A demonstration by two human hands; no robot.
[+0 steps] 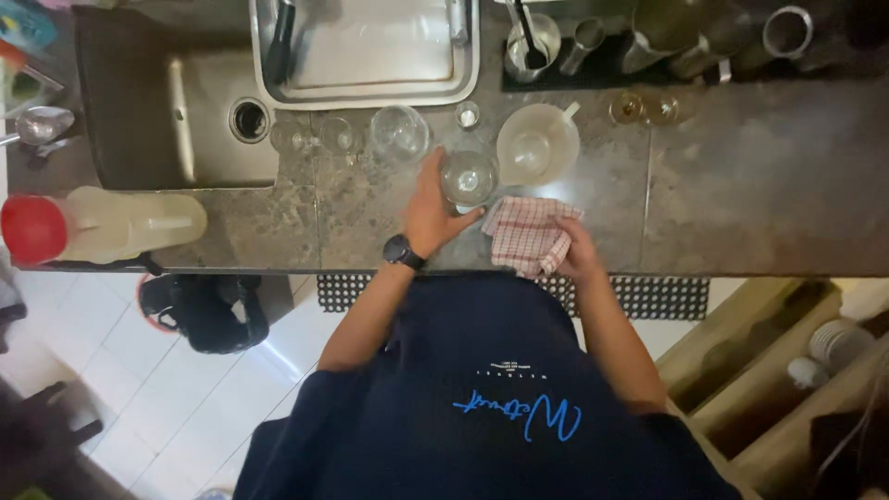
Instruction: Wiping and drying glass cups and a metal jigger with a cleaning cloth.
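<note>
Head view looks straight down over my dark blue shirt (482, 389) to the stone counter (741, 185), with both my forearms reaching forward from the near edge. My right hand (576, 252) sits closest to me, wrist bent a little inward, fingers closed around a bunched red-and-white checked cloth (528, 233) that lies partly on the counter. My left arm runs up at a slant, a black watch (405, 252) on the wrist, and my left hand (433, 206) is spread, its palm cupped against the left side of a clear glass (469, 178) that stands upright on the counter, the thumb lying under its near side; the cloth lies just beside the glass on its right. Just beyond it stands a clear plastic jug (537, 143), and to the left a round glass bowl (400, 132) and two small glasses (315, 137) line up near the sink. At far left a bottle with a red cap (93, 225) lies on its side at the counter edge. Farther back a steel tray (366, 51) rests by the sink basin (222, 120), with metal cups (667, 37) on a dark mat to the right.
</note>
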